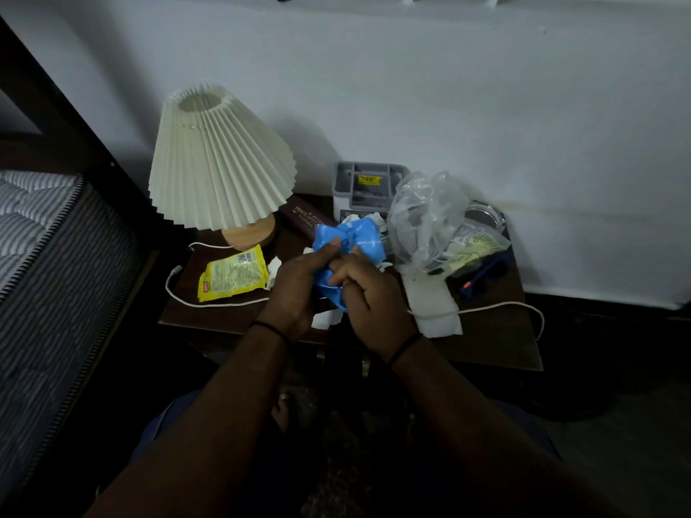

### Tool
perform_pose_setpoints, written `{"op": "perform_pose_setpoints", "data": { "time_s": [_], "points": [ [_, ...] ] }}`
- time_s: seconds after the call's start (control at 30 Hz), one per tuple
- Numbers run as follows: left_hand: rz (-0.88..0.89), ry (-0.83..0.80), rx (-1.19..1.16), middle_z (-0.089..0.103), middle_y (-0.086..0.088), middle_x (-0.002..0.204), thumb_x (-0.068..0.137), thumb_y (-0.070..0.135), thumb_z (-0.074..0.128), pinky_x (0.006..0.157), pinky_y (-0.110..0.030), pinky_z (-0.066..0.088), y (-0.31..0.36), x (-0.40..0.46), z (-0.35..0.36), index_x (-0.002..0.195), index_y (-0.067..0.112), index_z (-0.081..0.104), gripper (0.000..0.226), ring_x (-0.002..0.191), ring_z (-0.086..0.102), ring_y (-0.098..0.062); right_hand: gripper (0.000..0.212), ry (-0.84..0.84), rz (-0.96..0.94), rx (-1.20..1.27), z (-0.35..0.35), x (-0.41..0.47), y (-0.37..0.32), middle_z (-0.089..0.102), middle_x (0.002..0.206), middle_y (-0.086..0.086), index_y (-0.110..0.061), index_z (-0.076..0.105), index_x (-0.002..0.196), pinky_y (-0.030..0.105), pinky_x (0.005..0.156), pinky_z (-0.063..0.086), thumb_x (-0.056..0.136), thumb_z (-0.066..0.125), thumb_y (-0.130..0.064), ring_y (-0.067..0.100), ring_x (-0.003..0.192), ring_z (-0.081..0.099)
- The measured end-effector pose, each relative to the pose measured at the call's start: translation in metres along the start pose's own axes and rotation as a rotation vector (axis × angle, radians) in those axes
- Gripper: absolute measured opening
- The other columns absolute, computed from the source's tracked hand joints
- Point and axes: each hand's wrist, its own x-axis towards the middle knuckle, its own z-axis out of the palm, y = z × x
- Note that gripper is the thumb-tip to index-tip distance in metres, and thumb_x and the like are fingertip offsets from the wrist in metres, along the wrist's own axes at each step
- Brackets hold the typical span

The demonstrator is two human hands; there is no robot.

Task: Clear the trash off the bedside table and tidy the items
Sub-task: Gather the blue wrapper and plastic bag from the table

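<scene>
Bedside cleanup, early stage: the left hand (299, 282) and right hand (374, 293), both curled closed, grip a crumpled blue plastic bag (347, 241) over the middle of the dark wooden bedside table (497, 338), w/ bits of white tissue peeking around it. Still to clear, by the look of it: a yellow snack wrapper (233, 272) near the left edge, a clear crinkled plastic bag (426, 214) toward the back right corner, and a white folded tissue (433, 308) at the front edge. A pleated cream lamp (220, 158) stands at the back left corner; a grey plastic organiser (368, 186) sits at the back edge.
</scene>
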Motion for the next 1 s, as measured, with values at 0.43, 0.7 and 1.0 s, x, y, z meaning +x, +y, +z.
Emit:
{"op": "perform_pose_setpoints", "data": {
  "time_s": [0.43, 0.7, 1.0],
  "points": [
    [0.091, 0.175, -0.004, 0.073, -0.015, 0.11, 0.087, 0.014, 0.07, 0.071, -0.042, 0.06, -0.01, 0.016, -0.008, 0.114, 0.005, 0.066, 0.029, 0.097, 0.071, -0.033, 0.035, 0.278, 0.509, -0.666, -0.049, 0.019, 0.016, 0.043, 0.149, 0.016, -0.032, 0.07, 0.118, 0.041, 0.101, 0.037, 0.086, 0.059, -0.023, 0.04, 0.119, 0.046],
    [0.116, 0.189, -0.018, 0.074, -0.013, 0.107, 0.088, 0.012, 0.069, 0.068, -0.039, 0.061, -0.01, 0.019, -0.011, 0.101, 0.011, 0.07, 0.014, 0.096, 0.072, -0.031, 0.028, 0.443, 0.584, -0.848, -0.071, 0.029, 0.028, 0.049, 0.137, 0.01, -0.039, 0.067, 0.108, 0.045, 0.099, 0.031, 0.081, 0.064, -0.04, 0.036, 0.119, 0.044],
    [0.122, 0.188, 0.006, 0.073, -0.014, 0.112, 0.088, 0.014, 0.069, 0.076, -0.045, 0.06, -0.01, 0.018, -0.011, 0.113, 0.007, 0.067, 0.025, 0.101, 0.071, -0.033, 0.035, 0.47, 0.487, -0.724, -0.069, 0.03, 0.024, 0.069, 0.118, 0.005, -0.024, 0.069, 0.121, 0.042, 0.095, 0.027, 0.09, 0.057, -0.033, 0.031, 0.12, 0.053]
  ]
}}
